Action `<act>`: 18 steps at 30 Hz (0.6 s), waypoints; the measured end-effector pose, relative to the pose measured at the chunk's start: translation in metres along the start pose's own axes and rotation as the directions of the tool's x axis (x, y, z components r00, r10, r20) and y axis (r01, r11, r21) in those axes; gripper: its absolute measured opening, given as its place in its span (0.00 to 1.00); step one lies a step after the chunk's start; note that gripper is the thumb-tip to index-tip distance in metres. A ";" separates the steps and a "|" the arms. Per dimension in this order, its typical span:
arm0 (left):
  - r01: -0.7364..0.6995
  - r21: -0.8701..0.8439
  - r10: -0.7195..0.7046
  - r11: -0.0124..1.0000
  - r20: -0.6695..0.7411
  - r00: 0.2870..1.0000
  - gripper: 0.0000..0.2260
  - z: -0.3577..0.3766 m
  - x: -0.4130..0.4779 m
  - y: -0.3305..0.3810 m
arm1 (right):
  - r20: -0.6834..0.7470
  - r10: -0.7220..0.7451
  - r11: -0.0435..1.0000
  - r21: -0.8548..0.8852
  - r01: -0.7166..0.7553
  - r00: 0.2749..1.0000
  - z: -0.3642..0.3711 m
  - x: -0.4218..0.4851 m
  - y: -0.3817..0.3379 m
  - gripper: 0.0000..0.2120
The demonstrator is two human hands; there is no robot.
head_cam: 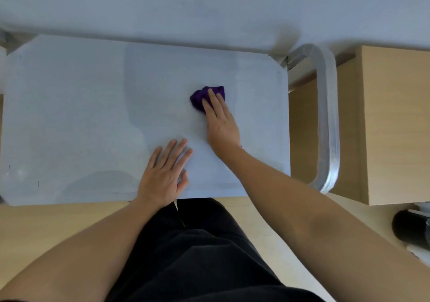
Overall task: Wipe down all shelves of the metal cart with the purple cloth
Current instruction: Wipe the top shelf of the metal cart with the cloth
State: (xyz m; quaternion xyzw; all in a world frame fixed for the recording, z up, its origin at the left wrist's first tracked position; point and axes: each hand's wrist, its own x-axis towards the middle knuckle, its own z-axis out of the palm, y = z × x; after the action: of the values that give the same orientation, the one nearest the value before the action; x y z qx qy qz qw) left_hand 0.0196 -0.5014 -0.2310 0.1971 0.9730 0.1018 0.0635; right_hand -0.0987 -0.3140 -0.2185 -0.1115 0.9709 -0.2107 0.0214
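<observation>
Top-down view of the metal cart's top shelf (81, 115), a pale grey flat sheet. The purple cloth (197, 98) lies bunched on the shelf, right of centre and toward the far half. The right hand (222, 125) rests on the cloth, its fingers (213, 99) straight and laid flat on top, pressing rather than curled round it; the cloth's left and far edges stick out past the fingertips. The left hand (162, 174) lies palm down on the bare shelf near the front edge, fingers (172, 153) spread and relaxed, holding nothing, well apart from the cloth. The cart's tubular metal handle (327, 115) loops off the shelf's right end. A light wooden cabinet (395, 120) stands just beside the handle, at right. A pale wall (209, 4) runs behind the cart. Wooden floor (58, 220) shows below, with the person's black trousers (197, 255) at bottom centre. A dark rounded object (409, 227) sits at the right edge, too cut off to tell what it is.
</observation>
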 end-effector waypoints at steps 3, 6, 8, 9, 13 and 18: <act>-0.005 -0.014 0.005 1.000 -0.013 1.000 0.27 0.002 0.001 -0.001 | 0.073 -0.068 0.996 -0.045 0.071 0.995 -0.012 0.006 0.018 0.44; -0.001 -0.027 0.000 1.000 -0.034 0.999 0.26 0.002 0.001 0.000 | 0.013 0.138 0.989 -0.062 -0.137 0.990 -0.031 0.019 0.059 0.42; -0.001 -0.029 0.000 1.000 -0.033 0.999 0.26 0.001 0.001 0.000 | -0.070 0.326 0.940 -0.079 -0.331 0.943 -0.043 0.028 0.084 0.39; -0.001 -0.031 0.000 1.000 -0.029 1.000 0.26 0.001 0.001 0.000 | -0.099 0.390 0.914 -0.083 -0.398 0.916 -0.048 0.031 0.091 0.36; 0.000 -0.037 -0.001 0.999 -0.028 1.000 0.26 0.002 0.002 -0.002 | -0.154 0.517 0.851 -0.010 -0.525 0.842 -0.043 0.043 0.069 0.31; -0.009 -0.032 0.008 0.999 -0.018 1.000 0.27 0.003 0.001 -0.004 | 0.054 0.048 0.999 -0.020 -0.047 0.997 -0.002 0.040 -0.012 0.33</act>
State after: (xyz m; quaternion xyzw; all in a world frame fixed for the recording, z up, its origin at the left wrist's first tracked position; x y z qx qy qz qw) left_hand 0.0176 -0.5038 -0.2351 0.1992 0.9710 0.1192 0.0573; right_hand -0.1355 -0.3327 -0.2114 -0.0946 0.9743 -0.1979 0.0519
